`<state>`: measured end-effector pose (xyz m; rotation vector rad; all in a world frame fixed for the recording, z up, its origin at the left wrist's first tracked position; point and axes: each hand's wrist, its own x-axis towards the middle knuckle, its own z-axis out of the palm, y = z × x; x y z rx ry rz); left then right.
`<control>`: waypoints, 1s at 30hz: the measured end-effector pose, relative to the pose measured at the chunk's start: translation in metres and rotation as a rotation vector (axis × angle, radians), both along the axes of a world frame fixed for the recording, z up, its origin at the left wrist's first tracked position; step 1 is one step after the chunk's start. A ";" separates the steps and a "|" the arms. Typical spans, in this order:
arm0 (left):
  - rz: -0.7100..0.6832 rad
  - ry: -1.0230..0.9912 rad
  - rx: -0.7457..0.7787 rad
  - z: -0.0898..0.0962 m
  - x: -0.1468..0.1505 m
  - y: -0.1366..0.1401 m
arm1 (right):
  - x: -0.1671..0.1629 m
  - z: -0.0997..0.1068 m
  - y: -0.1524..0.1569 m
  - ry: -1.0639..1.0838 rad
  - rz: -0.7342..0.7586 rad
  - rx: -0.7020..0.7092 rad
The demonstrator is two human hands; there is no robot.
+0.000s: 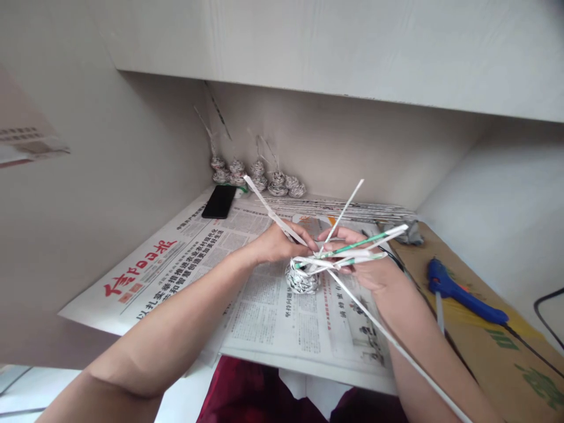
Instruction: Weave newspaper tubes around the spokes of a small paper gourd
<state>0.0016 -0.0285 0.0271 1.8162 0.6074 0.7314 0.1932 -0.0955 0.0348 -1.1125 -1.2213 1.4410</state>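
Closest is dark red cloth over the legs, just below the front edge of the counter. Past that edge, the small woven paper ball sits on the newspaper, between the two hands. The left hand pinches the paper strips at the ball's top, and the right hand has its fingers closed around them too. One long strip pokes back past the right arm.

There is wide flat room left of the hands. The right side is tighter — a blue glue gun lies there on brown cardboard, which has green print I can't read.

The newspaper's big red words say 信阳日报, with black headlines beside them. Farther off are a black phone, thin paper rods and a row of woven gourd shapes — right by the back wall.
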 end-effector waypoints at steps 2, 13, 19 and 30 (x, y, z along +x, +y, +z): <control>0.008 -0.009 -0.013 0.000 -0.001 0.002 | 0.001 0.003 -0.002 -0.044 0.061 0.048; 0.026 -0.027 -0.073 -0.003 0.000 0.004 | -0.011 -0.005 0.002 -0.306 -0.179 0.254; 0.025 -0.035 -0.061 -0.002 0.000 0.003 | -0.010 -0.005 0.004 -0.328 -0.164 0.234; 0.002 -0.089 -0.030 -0.005 0.002 0.005 | 0.005 -0.009 0.004 -0.280 0.015 0.170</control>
